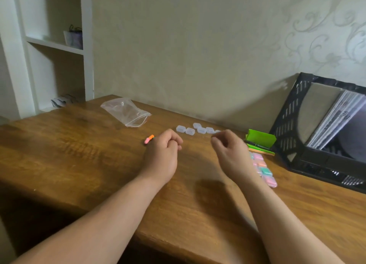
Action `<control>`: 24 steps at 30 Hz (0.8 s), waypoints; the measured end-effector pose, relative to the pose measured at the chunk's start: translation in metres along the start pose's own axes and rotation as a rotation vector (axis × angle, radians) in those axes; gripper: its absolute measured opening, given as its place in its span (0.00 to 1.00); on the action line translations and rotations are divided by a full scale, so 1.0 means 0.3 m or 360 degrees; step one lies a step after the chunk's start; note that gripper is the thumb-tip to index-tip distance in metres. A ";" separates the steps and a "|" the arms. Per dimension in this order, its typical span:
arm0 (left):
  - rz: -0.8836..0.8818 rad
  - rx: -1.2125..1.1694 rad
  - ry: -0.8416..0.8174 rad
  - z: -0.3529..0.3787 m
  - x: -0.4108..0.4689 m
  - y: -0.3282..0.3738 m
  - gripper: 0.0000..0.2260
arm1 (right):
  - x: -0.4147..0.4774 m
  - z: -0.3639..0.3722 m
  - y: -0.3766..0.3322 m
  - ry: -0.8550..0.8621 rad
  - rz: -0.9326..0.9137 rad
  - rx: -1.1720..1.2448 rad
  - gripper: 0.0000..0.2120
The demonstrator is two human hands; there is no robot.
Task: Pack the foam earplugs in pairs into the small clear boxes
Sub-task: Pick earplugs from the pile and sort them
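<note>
My left hand (162, 152) rests on the wooden desk (79, 160) with its fingers curled into a loose fist; nothing shows inside it. Just left of its knuckles lie a pink and an orange foam earplug (149, 139). My right hand (229, 150) hovers above the desk, blurred, fingers loosely curled, with nothing visible in it. Behind both hands, several small clear boxes (190, 131) sit empty and closed in a loose row. To the right, partly hidden by my right wrist, a cluster of clear boxes with pastel earplugs inside (264, 170) lies on the desk.
An empty clear zip bag (126, 113) lies at the back left. A green packet (260, 139) sits near the wall beside a black file crate (291, 113) with papers. White shelves (55, 45) stand left of the desk.
</note>
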State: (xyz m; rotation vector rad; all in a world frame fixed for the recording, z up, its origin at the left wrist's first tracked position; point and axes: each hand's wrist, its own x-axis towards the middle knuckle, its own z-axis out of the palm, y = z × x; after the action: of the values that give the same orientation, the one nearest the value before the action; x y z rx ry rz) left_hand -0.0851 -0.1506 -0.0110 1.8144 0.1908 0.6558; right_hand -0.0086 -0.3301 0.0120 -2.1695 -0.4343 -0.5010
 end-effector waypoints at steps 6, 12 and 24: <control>-0.0223 0.0003 0.0050 0.006 0.040 -0.035 0.16 | 0.084 0.209 -0.020 -0.0605 0.0126 -0.0394 0.14; -0.0332 -0.0121 0.0137 0.012 0.068 -0.065 0.17 | 0.234 0.315 0.052 -0.0341 0.0288 -0.0476 0.23; -0.0355 -0.0103 0.0055 -0.002 0.060 -0.049 0.15 | 0.299 0.368 0.071 -0.0380 -0.0032 -0.0922 0.18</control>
State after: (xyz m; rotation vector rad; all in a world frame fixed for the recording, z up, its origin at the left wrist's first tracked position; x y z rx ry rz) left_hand -0.0676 -0.1372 -0.0184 1.6909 0.3848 0.5296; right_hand 0.1007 -0.2421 -0.0200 -2.8044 -0.4821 -0.4122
